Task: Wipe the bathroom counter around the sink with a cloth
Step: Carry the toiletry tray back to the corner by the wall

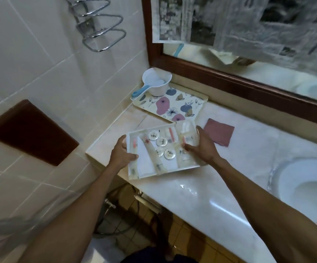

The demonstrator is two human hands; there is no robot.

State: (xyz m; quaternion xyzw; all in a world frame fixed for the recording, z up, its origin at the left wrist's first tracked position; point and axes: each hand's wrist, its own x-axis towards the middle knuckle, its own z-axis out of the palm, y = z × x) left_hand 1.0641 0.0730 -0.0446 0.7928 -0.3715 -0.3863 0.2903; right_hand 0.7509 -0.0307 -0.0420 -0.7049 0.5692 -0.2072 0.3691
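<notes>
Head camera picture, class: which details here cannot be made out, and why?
- Sink: cut off by the right edge.
- White tray: print on its toiletries too small and blurred; whether it rests on the counter or is lifted is unclear.
- Mirror: mostly covered by newspaper.
- Left hand: fingers hidden under the tray.

A bathroom, probably a hotel's, is showing itself here: pale wall tiles [30, 59] are rising behind a marble counter [201, 196] holding a white sink [296, 186], a wood-framed mirror [229, 80], and a tray [133, 173] of small toiletries [161, 142].
</notes>
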